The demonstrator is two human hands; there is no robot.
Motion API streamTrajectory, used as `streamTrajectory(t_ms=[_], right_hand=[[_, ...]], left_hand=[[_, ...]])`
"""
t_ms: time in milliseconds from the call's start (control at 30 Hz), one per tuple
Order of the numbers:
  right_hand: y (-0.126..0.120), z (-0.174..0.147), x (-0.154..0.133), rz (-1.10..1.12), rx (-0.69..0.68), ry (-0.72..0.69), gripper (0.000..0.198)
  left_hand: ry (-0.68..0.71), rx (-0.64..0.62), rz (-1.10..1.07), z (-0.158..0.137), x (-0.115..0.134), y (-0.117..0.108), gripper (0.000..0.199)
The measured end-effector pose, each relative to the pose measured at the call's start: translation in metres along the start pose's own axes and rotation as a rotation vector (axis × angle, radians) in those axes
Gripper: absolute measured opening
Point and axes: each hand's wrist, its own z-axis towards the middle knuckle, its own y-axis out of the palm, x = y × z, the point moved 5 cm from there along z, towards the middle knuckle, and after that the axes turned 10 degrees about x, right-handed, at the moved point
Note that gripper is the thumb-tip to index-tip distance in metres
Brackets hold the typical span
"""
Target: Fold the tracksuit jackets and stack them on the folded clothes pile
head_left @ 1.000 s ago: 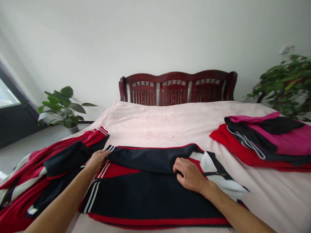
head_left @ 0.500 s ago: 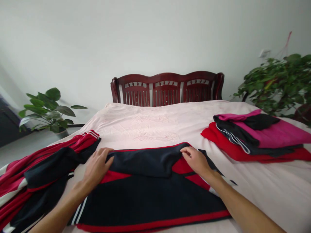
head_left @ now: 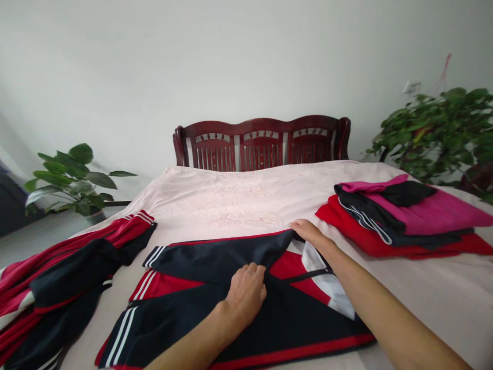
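Observation:
A navy, red and white jacket (head_left: 300, 313) lies in front of me with its sleeves laid lengthwise, white-striped cuffs toward the left. My left hand (head_left: 246, 293) rests over its middle, fingers curled on the edge of the far navy sleeve (head_left: 215, 259). At that sleeve's shoulder end, my right hand (head_left: 308, 231) pinches the cloth at the jacket's far edge. White and red panels and a dark zip line show beneath my right forearm.
Left lies another red and navy garment (head_left: 77, 277) in a loose heap. A folded stack, with a magenta garment (head_left: 435, 210) on top of a red one (head_left: 370, 241), sits right on the pink bedsheet (head_left: 239, 200). Beyond are a wooden headboard (head_left: 262, 146) and potted plants (head_left: 77, 177).
My left hand has moved from the sleeve's left end to the jacket's middle. The striped cuffs now show at left, and my right hand has shifted slightly up and outward, exposing the white panel.

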Motion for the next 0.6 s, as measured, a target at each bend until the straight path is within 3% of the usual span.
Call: streamTrajectory(t_ms=[200,367,433,500,600], right_hand=[[0.008,-0.005,0.01,-0.2,-0.108,0.074,0.025],[0.001,-0.017,-0.005,-0.322,-0.027,0.037,0.035],[-0.005,-0.028,-0.024,-0.321,0.032,-0.04,0.037],[-0.009,-0.049,-0.053,-0.218,0.064,-0.193,0.035],[-0.01,-0.1,-0.105,0.057,-0.039,-0.503,0.029]], left_hand=[[0.068,0.013,-0.028,-0.012,0.0,0.006,0.042],[0.061,0.047,-0.382,-0.019,-0.024,-0.014,0.044],[-0.024,0.143,-0.447,-0.021,-0.055,-0.032,0.036],[-0.155,0.326,-0.392,-0.026,-0.099,-0.058,0.029],[-0.436,0.59,-0.242,-0.044,-0.176,-0.098,0.026]])
